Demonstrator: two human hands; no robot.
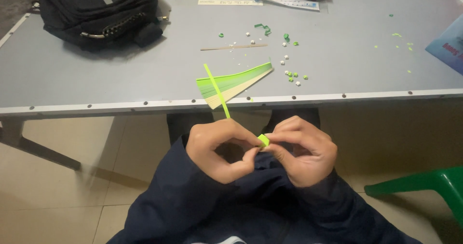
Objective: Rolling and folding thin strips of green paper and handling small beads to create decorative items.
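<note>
- Head view, the room: a grey table (337,65) with a pale metal edge studded with rivets spans the upper frame, above a floor of cream tiles; a green plastic chair (424,183) shows at lower right.
- On the tabletop, a black backpack (99,12) sits at the far left corner, a flat ruler (230,2) and a white tube with a blue cap (287,1) lie along the far side, and a thin wooden stick (234,47) rests near the middle.
- A fanned stack of paper strips (231,82), green shading to cream, lies at the table's near edge; small folded paper stars (292,75) and green scraps are scattered just beyond it. A blue booklet (448,43) juts in at the right edge.
- Below the table edge, over a dark blue lap, the left hand (219,150) and the right hand (304,154) meet fingertip to fingertip, both closed narrowly in a pinch.
- Between them sits a light green paper strip (219,92), its near end folded into a small, bright, angular knot at the fingertips; the loose tail rises straight and slanting up-left, crossing in front of the fanned stack.
</note>
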